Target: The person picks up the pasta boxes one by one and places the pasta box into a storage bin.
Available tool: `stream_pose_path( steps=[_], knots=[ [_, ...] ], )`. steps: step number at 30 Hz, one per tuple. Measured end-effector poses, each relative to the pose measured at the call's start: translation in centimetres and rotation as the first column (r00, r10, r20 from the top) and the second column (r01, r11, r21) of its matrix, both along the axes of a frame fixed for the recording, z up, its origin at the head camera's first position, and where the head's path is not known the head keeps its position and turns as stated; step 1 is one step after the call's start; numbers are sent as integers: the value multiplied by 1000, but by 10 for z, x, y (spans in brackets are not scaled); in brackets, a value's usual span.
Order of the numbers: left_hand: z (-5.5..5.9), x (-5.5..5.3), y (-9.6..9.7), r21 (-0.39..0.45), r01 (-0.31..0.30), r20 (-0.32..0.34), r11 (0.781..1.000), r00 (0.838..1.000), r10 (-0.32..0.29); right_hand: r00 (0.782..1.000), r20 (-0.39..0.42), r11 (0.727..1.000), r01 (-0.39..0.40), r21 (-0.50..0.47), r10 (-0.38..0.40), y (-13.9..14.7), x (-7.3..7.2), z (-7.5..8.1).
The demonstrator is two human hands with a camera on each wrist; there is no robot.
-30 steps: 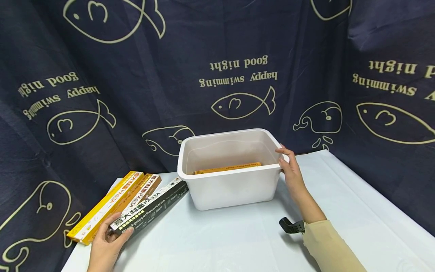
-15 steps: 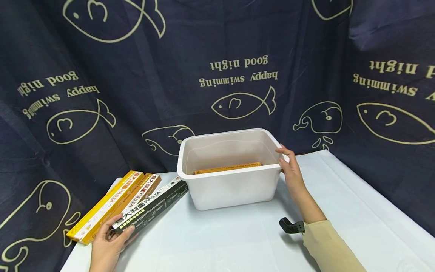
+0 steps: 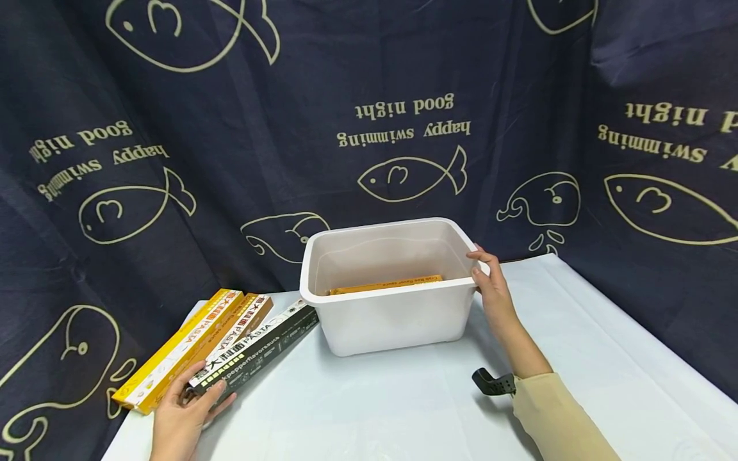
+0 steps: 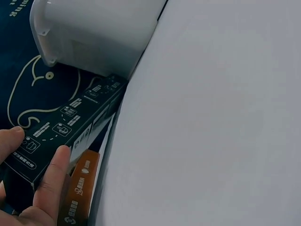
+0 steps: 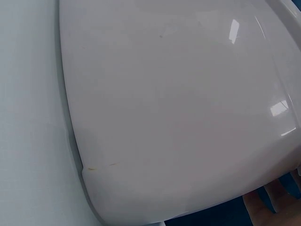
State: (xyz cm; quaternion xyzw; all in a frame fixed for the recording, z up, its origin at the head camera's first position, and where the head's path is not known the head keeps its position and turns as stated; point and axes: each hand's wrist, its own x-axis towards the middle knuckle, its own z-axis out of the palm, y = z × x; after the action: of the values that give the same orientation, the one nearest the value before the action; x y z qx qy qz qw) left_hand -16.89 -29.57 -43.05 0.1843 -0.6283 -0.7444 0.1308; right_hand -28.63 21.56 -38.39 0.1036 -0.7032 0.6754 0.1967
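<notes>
My left hand [image 3: 181, 413] pinches the near end of a long black pepper pasta box [image 3: 254, 352], thumb on one side and fingers on the other, as the left wrist view also shows. The box's far end reaches the lower left corner of a white plastic bin [image 3: 398, 320]. On the bin's right rim my right hand [image 3: 490, 282] has its grip, fingers over the edge and thumb at the front. Inside the bin lies an orange crab roe pasta box [image 3: 386, 285], mostly hidden by the front wall. The right wrist view is filled by the bin's side wall [image 5: 178, 103].
Left of the black box lie a yellow pasta box [image 3: 179, 352] and a brown-orange pasta box [image 3: 259, 310], partly covered. A white cloth covers the table [image 3: 369, 410]. Behind it hangs a dark blue fish-print curtain [image 3: 288, 128]. A black curved piece [image 3: 490, 383] sits at the right wrist.
The left hand and the black box's near end have shifted only slightly. The right hand and the bin stay as they were.
</notes>
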Motion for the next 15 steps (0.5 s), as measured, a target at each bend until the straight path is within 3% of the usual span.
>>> stream_pose_path(
  steps=[8,15],
  knots=[
    [2,-1,0,14,-55,3,998,998,55,1000,-3,1000,6,0,-6,-1,0,-1],
    [5,-3,2,58,-77,-88,995,993,82,1000,-4,1000,9,0,-9,-1,0,0]
  ],
)
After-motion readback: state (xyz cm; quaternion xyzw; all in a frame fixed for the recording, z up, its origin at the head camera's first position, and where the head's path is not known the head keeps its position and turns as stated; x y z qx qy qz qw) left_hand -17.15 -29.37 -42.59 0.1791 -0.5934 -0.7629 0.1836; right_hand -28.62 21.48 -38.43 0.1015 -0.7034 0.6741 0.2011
